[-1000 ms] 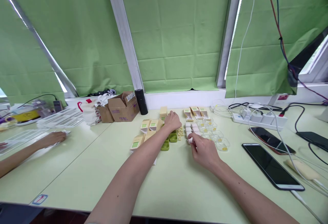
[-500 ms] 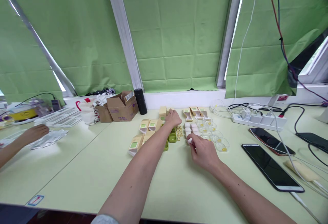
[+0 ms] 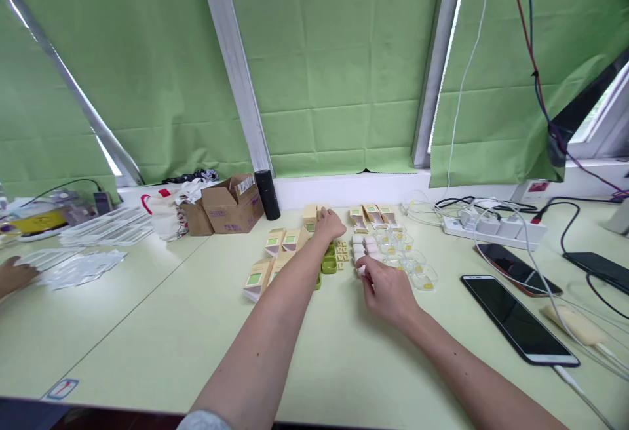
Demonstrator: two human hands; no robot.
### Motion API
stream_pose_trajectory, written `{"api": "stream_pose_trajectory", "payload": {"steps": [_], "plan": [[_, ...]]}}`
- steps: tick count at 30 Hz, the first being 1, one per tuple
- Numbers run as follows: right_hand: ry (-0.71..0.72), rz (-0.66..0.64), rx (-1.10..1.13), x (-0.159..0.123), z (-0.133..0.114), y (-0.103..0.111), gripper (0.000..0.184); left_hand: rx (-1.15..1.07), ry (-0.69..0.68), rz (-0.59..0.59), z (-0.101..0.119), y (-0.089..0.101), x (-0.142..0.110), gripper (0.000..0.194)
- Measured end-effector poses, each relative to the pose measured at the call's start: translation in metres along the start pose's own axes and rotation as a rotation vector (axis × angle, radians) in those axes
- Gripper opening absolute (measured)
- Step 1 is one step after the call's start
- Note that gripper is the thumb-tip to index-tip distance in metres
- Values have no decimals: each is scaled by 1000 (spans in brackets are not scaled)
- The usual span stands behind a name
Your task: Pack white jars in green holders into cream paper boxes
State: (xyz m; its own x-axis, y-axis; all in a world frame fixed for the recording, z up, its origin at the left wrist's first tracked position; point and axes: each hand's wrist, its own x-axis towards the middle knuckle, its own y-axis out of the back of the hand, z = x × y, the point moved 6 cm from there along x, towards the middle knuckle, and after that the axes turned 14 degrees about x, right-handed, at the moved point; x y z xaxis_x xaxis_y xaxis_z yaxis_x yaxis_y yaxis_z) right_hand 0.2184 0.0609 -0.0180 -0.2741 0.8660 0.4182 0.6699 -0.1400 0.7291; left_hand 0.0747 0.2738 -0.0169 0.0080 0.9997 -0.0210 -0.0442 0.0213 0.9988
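Note:
My left hand (image 3: 331, 225) reaches to the back of the group, next to small cream cartons (image 3: 310, 212), its fingers curled down; what they grip is hidden. Under and in front of it lie green compartment trays (image 3: 329, 264), partly covered by my forearm. Small yellow pieces (image 3: 341, 254) lie beside the trays in rows. My right hand (image 3: 389, 290) pinches a small white rounded piece (image 3: 362, 271) at the front of two rows of pale round pieces (image 3: 358, 248). Clear plastic cups (image 3: 423, 278) with yellow spots stand just right of it.
More cartons with green labels (image 3: 254, 279) stand left of my forearm, and several open ones (image 3: 374, 215) at the back. Phones (image 3: 519, 318) and a power strip (image 3: 491, 230) with cables lie right. A cardboard box (image 3: 230, 207), black cylinder (image 3: 266, 195) and another person's hand (image 3: 17, 277) are left.
The other person's hand has moved left, away from the white sheets. My two hands stay in nearly the same places; the view has shifted slightly.

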Motion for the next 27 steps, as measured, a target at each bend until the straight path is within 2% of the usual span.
{"api": "stream_pose_trajectory", "payload": {"steps": [11,16,22,27], "plan": [[4,3,4,0,0,0,28,-17,7,11,-2,3,2,88],[2,0,-2,0,0,0,28,-59,-27,36,-1,11,-7,84],[7,-6,9,-1,-2,-1,27,-160,-119,180,-6,38,-41,66],[32,-24,23,-2,-5,-4,24,-278,-193,364,-31,70,-85,48]]}}
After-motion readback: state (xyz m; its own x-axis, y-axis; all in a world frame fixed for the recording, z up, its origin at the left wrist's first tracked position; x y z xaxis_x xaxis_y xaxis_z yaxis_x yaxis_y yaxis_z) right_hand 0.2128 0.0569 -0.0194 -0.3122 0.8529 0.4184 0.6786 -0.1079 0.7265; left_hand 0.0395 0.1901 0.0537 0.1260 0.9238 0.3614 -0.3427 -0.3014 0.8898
